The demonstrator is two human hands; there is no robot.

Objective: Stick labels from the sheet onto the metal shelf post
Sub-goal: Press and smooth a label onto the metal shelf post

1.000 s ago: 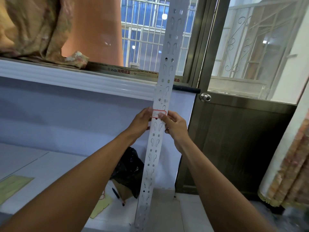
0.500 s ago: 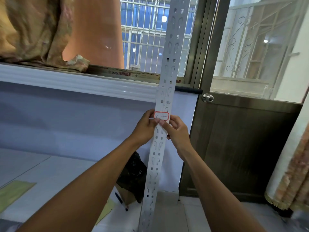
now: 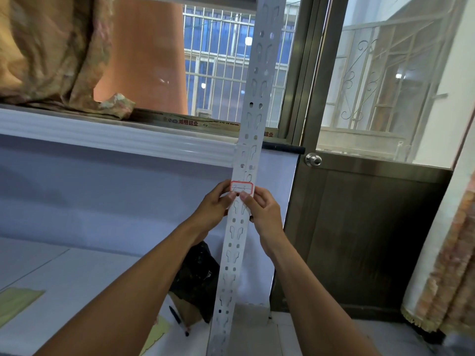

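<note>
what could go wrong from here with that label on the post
1. The label spans slotted holes in the post, so hard pressing there may dimple or tear the paper.
2. The thumbs of the left hand and right hand press only its lower edge. The top edge may not bond and could lift later.

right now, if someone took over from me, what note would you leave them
Left hand: grips the post, thumb on the lower left edge of the label.
Right hand: grips the post from the other side, thumb on the label's lower edge.
Label: red-bordered, across the post's face just above both thumbs.
Done: this label is on the post.
Left: probably smooth it flat, then the next one; yellowish sheets lie on the floor, labels on them unclear.
</note>
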